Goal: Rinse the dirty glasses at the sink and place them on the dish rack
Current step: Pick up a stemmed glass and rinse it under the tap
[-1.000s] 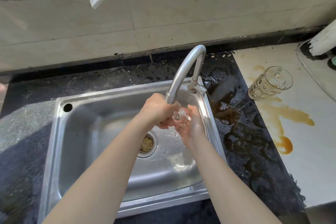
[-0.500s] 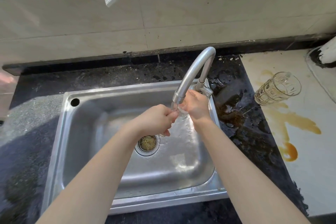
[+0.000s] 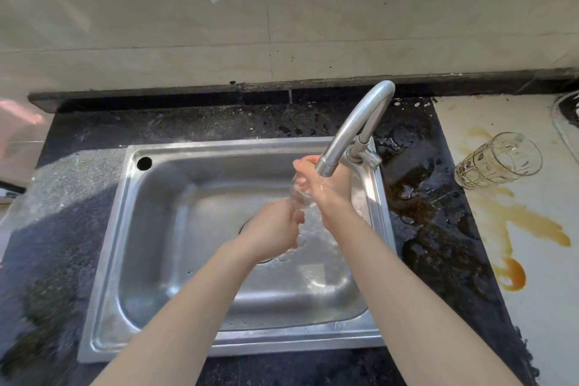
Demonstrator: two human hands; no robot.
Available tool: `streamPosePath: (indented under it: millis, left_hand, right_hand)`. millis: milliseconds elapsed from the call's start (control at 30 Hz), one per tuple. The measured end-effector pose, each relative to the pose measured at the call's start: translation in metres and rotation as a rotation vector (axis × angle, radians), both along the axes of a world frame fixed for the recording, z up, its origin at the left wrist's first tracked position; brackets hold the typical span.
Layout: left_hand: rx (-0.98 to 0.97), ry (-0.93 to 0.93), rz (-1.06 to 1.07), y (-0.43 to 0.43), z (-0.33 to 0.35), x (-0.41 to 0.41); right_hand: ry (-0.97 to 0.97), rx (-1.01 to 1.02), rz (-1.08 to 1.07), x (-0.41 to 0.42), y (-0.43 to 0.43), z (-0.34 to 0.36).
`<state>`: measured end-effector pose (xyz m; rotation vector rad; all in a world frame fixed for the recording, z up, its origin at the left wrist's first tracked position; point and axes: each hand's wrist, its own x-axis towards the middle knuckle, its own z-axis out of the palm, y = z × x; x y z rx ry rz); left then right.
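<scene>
Steel sink, one faucet. Two glasses: one clear glass under the spout, gripped by both the right hand and left hand; one dirty glass lay tipped near the counter's right edge, in one brown spill.

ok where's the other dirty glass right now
In the head view it lies on its side at the right, on the pale counter beside the brown spill, right of the faucet.
</scene>
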<state>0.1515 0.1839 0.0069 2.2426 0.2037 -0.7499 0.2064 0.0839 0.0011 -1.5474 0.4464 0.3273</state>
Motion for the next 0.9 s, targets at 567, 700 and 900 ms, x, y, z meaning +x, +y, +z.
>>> streamPosePath:
  millis: [567,700,900]
  left_hand:
    - [-0.685,0.37,0.474,-0.004,-0.007,-0.006]
    - [-0.023,0.102,0.175,-0.004,-0.026,-0.009]
    - [0.259,0.052,0.035,0.006,-0.035,-0.016]
  right_hand:
    - [0.079,0.149,0.131,0.002,-0.011,0.0]
    - [0.079,-0.451,0.397,-0.008,-0.022,-0.01]
    - [-0.048,-0.64,0.685,-0.014,-0.054,-0.012]
